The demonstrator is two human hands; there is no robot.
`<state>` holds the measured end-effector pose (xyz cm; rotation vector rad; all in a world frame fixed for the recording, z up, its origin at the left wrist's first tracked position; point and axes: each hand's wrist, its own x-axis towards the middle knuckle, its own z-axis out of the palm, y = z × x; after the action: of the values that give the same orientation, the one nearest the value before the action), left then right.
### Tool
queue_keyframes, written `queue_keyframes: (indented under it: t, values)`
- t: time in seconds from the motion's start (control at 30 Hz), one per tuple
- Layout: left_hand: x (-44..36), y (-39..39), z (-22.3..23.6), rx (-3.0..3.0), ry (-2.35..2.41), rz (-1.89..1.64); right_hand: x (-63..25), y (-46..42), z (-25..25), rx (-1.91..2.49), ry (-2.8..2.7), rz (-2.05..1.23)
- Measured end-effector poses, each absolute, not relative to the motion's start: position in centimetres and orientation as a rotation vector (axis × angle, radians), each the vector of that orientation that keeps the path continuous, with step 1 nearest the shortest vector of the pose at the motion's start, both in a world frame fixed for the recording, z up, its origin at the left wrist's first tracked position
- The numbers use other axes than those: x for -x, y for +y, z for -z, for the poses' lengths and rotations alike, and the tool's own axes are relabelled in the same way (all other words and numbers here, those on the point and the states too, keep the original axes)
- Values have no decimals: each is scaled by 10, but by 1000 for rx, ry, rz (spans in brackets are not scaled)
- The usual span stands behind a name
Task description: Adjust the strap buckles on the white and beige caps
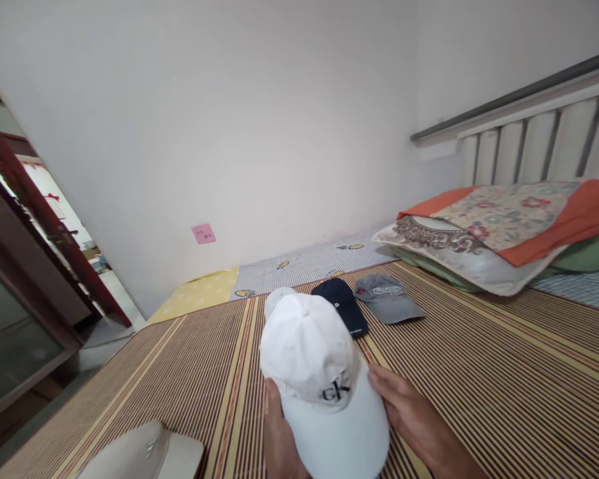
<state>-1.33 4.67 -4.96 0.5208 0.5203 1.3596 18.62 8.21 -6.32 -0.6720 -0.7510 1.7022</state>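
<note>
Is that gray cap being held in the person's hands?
No, the left hand and right hand hold a white cap, while the gray cap lies on the striped mat.

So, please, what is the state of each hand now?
Left hand: holding the white CK cap at its left side.
Right hand: holding the same cap at the brim's right edge.

Mat [234,399] free between beige cap [142,452], held white cap [307,349]; navy cap [343,299] obstructs behind latter.
</note>
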Motion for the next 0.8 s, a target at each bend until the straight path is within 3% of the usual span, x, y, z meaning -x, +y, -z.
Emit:
queue_keyframes:
  t: [0.23, 0.47, 0.8]
  values:
    - [11, 51, 45, -401, 462, -1523, -185, 78, 53, 644, -652, -1719]
    - [2, 60, 51, -385, 642, -1575, -247, 95, 54, 737, -514, -1455]
    - [3, 65, 61, -323, 704, -1572, -340, 100, 116, 963, -409, -1179]
